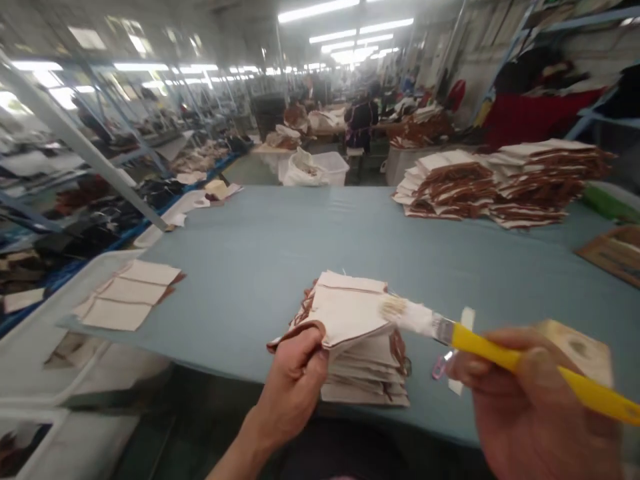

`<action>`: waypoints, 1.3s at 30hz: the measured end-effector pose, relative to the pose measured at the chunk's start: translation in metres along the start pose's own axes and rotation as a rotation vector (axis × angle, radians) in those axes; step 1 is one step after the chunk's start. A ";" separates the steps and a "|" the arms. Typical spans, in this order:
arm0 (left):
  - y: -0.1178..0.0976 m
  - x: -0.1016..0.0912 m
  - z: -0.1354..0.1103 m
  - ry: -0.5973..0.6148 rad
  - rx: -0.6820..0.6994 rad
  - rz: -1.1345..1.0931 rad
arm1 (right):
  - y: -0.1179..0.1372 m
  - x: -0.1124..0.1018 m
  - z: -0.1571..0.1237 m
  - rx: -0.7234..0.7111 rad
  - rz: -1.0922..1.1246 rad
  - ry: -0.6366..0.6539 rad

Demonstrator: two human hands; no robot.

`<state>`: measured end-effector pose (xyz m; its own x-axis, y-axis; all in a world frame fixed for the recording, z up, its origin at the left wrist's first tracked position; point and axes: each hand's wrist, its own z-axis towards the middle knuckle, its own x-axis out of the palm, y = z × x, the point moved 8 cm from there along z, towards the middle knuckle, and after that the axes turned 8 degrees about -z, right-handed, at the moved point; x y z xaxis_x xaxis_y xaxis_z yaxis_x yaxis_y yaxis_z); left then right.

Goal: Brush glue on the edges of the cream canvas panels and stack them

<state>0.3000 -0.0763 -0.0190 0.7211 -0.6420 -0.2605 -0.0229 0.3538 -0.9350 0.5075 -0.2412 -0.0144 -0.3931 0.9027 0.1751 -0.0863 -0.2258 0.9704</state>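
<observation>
My left hand (299, 373) is closed on the near left corner of the top fabric piece (345, 303), pinching its brown edge, which curls up. That cream piece, with brown edging, lies on a stack of similar pieces (367, 383) at the table's near edge. In my right hand (535, 400) is a flat brush with a yellow handle (480, 347). Its whitish bristles (407, 313) touch or hover just over the right side of the top piece; which of the two I cannot tell. Beside the brush, a small pink item (439, 368) lies on the table.
The blue-green table (280, 233) bears tall piles of cream and brown pieces (450, 183) at the back right. Several flat pieces (130, 293) lie at the left edge. A cardboard piece (615, 253) sits far right. A slanted metal post (90, 147) rises on the left.
</observation>
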 end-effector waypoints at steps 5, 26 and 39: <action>-0.002 0.014 -0.029 0.120 0.164 -0.018 | 0.024 0.023 -0.037 0.018 -0.085 0.043; -0.021 0.092 -0.066 0.255 0.523 0.407 | 0.021 -0.084 -0.070 0.006 -0.330 -0.207; -0.030 0.116 -0.063 0.240 0.529 0.448 | 0.020 -0.093 -0.069 0.063 -0.384 -0.109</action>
<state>0.3406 -0.2041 -0.0363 0.5485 -0.4681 -0.6928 0.1011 0.8596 -0.5008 0.4795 -0.3550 -0.0227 -0.2430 0.9515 -0.1886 -0.1506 0.1551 0.9764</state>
